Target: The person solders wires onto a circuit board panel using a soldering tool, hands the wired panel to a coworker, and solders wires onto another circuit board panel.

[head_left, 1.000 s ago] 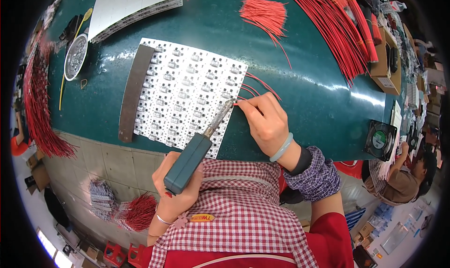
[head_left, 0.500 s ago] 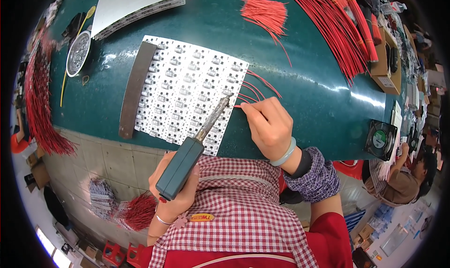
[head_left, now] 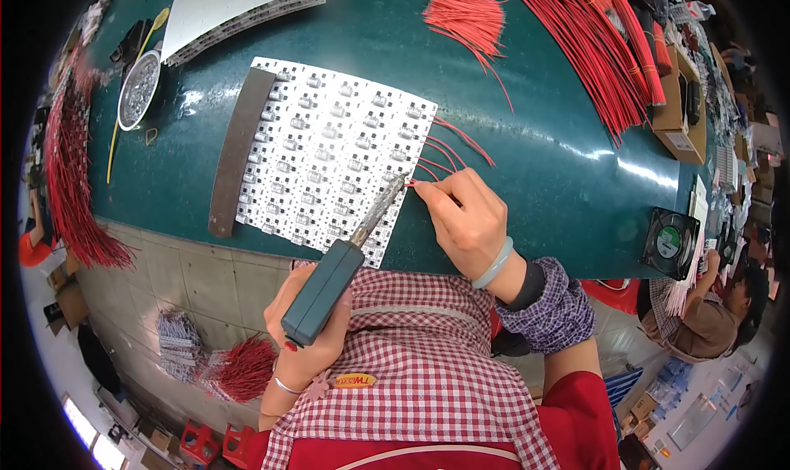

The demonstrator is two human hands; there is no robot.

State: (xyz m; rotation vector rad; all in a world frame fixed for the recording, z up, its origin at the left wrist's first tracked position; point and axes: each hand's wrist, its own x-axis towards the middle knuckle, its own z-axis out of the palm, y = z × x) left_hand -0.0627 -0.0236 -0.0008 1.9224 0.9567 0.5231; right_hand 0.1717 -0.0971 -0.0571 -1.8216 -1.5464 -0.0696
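Note:
A white sheet of small circuit boards (head_left: 322,153) lies on the green table, dotted with rows of silver and black parts. My left hand (head_left: 332,338) is closed around the dark green handle of a soldering iron (head_left: 322,293). The iron's tip touches or hovers just over the sheet's right edge; which one I cannot tell. At that same spot my right hand (head_left: 471,223) pinches a short red wire (head_left: 411,184), its end against the edge by the tip. Several other red wires (head_left: 463,135) stick out from the edge farther up.
A dark brown bar (head_left: 239,153) covers the sheet's left edge. A small bowl (head_left: 139,92) stands at the left, near stacked boards (head_left: 247,13). Red wires (head_left: 466,19) lie at the back, with a larger bundle (head_left: 576,50) right. A black fan (head_left: 671,244) stands at the right edge.
My right hand has moved slightly left, bringing the red wire's end closer to the sheet's edge. The soldering iron has shifted a little to the right.

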